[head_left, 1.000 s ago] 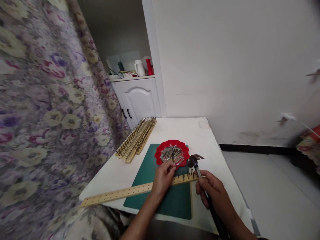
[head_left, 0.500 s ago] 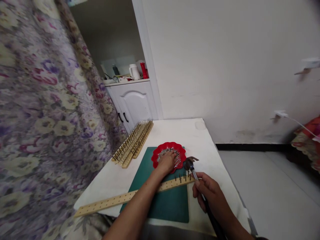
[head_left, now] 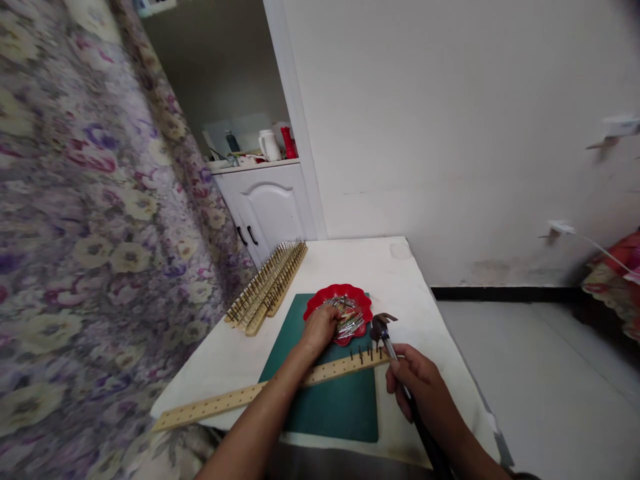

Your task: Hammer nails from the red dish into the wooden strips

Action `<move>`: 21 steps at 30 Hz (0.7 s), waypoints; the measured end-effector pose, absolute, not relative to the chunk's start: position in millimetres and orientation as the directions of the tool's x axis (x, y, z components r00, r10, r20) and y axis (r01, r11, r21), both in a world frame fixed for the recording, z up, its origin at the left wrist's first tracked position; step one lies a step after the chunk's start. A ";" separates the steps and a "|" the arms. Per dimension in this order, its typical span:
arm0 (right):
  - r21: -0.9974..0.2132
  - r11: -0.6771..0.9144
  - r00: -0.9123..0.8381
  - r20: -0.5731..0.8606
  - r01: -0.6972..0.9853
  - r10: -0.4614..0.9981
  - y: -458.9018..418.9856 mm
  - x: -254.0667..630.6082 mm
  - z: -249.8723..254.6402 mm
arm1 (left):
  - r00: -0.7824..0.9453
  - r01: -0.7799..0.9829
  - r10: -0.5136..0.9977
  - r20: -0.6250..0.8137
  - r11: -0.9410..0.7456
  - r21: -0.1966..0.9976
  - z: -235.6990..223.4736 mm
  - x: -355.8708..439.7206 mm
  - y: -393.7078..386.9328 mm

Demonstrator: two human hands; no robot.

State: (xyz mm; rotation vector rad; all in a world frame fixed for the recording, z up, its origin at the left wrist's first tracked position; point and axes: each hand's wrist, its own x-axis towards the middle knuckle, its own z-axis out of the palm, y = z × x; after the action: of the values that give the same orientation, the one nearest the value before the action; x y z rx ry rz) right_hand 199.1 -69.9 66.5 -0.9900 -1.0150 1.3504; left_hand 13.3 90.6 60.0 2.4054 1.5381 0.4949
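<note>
My left hand (head_left: 321, 327) reaches into the red scalloped dish (head_left: 364, 300), fingers drawn together among the loose nails (head_left: 353, 323); their tips are partly hidden. My right hand (head_left: 415, 380) is wrapped round the handle of a claw hammer (head_left: 384, 328), its head raised over the right end of a narrow wooden strip (head_left: 235, 399). Two rows of small holes run along this strip. Several nails (head_left: 361, 355) stand upright in its right end. The strip lies slanted across a green mat (head_left: 340, 413), beneath my left forearm.
Wooden strips full of upright nails (head_left: 270, 280) lie at the table's back left. A white cloth covers the table (head_left: 365, 257). A floral curtain (head_left: 125, 267) hangs at left, with a white cabinet (head_left: 275, 200) and a wall (head_left: 425, 133) behind.
My left hand has shifted slightly left within the dish, and its fingers have drawn together. More nails show on the dish's right side. My right hand and the hammer stay nearly still.
</note>
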 end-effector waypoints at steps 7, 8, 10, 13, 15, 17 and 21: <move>-0.958 -0.005 -0.043 0.008 -0.288 0.999 -68.5 198.1 67.9 | 0.368 0.865 0.925 0.096 -0.378 0.329 53.2 31.8 100.5; -0.957 -0.008 -0.045 0.006 -0.289 0.999 -68.4 197.7 67.6 | 0.354 0.874 0.931 0.088 -0.363 0.322 52.7 34.8 102.5; -0.958 -0.013 -0.047 0.000 -0.287 0.999 -68.5 197.0 67.1 | 0.324 0.891 0.943 0.078 -0.332 0.309 52.1 39.5 107.3; -0.960 -0.018 -0.046 -0.005 -0.279 0.999 -68.8 196.3 67.7 | 0.292 0.904 0.953 0.080 -0.302 0.303 51.7 42.2 113.7; -0.960 -0.017 -0.042 -0.005 -0.278 0.999 -69.1 196.2 68.7 | 0.284 0.903 0.955 0.090 -0.298 0.309 51.4 41.5 115.7; -0.960 -0.017 -0.039 -0.007 -0.278 0.999 -69.3 196.5 69.6 | 0.284 0.896 0.953 0.105 -0.302 0.324 51.1 39.7 115.3; -0.960 -0.019 -0.041 -0.008 -0.280 0.999 -69.3 197.4 69.5 | 0.307 0.861 0.940 0.148 -0.341 0.377 51.2 34.9 109.6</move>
State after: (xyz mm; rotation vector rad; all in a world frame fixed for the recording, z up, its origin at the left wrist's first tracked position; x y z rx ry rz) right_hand 197.4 -69.3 69.5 -0.9876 -1.0179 1.3693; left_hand 34.9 109.6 51.2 2.3467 1.6495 0.5061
